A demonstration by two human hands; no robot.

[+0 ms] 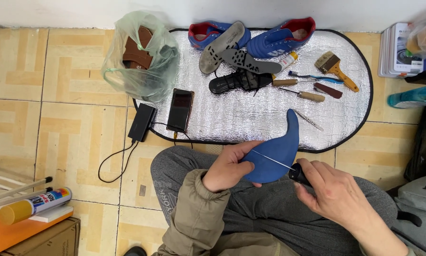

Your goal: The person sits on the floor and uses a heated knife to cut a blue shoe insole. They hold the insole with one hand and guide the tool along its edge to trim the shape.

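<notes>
we grip a blue insole (277,154) in our left hand (229,166), fingers wrapped round its heel end, its narrow toe end pointing up over the edge of the silver mat (251,118). our right hand (334,189) closes around the black handle of an awl (289,168), whose thin metal shaft lies across the insole's face and reaches toward our left thumb. both hands sit above our grey-trousered knees.

on the mat ahead lie a pair of blue shoes (255,38) by the wall, two grey insoles (232,50) laid over them, a black sandal (239,81), a paintbrush (334,68), a toothbrush (315,77), wooden-handled tools (300,90) and a phone (180,110). a black power bank (142,122) rests at the mat's left edge, cabled to the phone. a green plastic bag (142,61) holding brown sandals stands on the tiles to the left, and a spray can (35,205) lies far left on a white board.
</notes>
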